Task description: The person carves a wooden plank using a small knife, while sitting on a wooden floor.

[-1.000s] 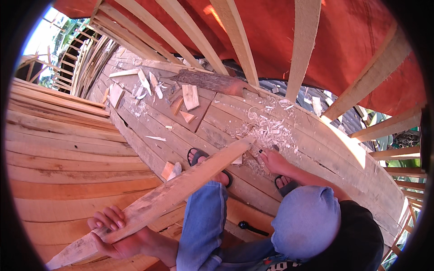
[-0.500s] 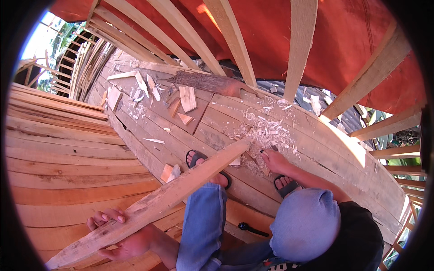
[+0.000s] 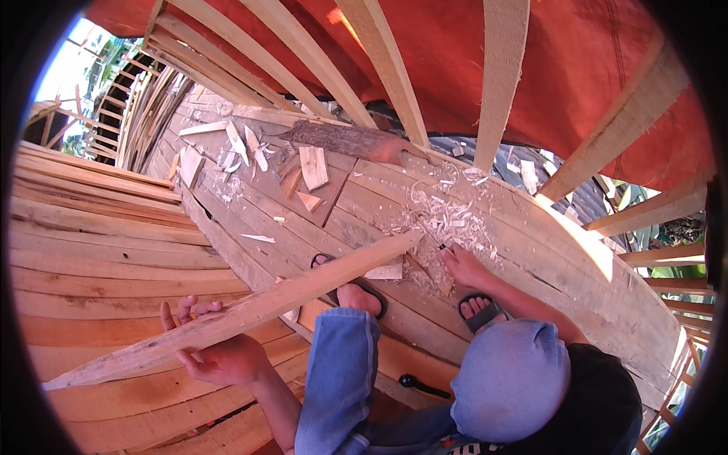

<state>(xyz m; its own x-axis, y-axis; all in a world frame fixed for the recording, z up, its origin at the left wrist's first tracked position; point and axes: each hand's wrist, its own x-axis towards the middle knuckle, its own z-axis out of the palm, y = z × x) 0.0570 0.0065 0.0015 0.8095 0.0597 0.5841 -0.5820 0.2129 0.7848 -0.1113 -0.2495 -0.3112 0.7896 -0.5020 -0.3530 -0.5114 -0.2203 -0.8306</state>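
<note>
Evidently, step in hand: the person is handling and steadying a long wooden board, perhaps while checking or shaping its face; the exact purpose is not showing.
Board's place: the plank (image 3: 303,292) is slanting across the view, its pointed end reaching to the lower left and its other end stopping near the pile of shavings (image 3: 455,220), while its middle is passing over the left foot (image 3: 359,298).
Left hand: the left hand (image 3: 231,360) is cradling the plank from beneath near the pointed end, its fingers spreading loosely past the far edge rather than clamping.
Right hand: the right hand (image 3: 462,267) is hovering or resting just beside the far end, fingers curling; something small and dark is showing at the fingertips, but whether the hand is gripping it, or touching the wood, I cannot tell.
Next move: it is probably calling for a firmer left hold, a level board and a steadied far end, with the foot staying clear.
Board's look: the wood is showing pale tan with faint brown streaking; the body is running long and fairly straight, tapering sharply at the left and narrowing toward the other end.
</note>
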